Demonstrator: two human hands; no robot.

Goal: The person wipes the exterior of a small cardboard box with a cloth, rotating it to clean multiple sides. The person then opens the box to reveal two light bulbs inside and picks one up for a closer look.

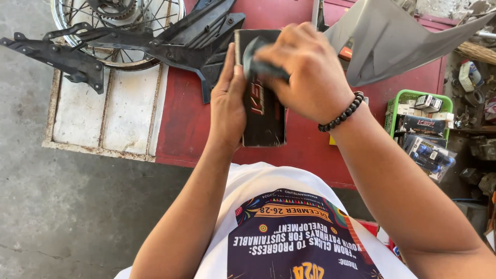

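My left hand (227,101) grips the left side of a long black box (264,116) with red lettering, held just above a red table (181,121). My right hand (305,70), with a black bead bracelet at the wrist, is closed around a dark rubbery cylindrical part (258,64) at the box's top end. The part is mostly hidden by my fingers. My white shirt with a dark printed panel fills the bottom of the view.
Black plastic motorcycle panels (170,44) and a spoked wheel (116,26) lie at the top left over a white tiled slab (103,113). A grey fairing piece (392,39) rests top right. A green basket (413,98) of packaged parts sits at right.
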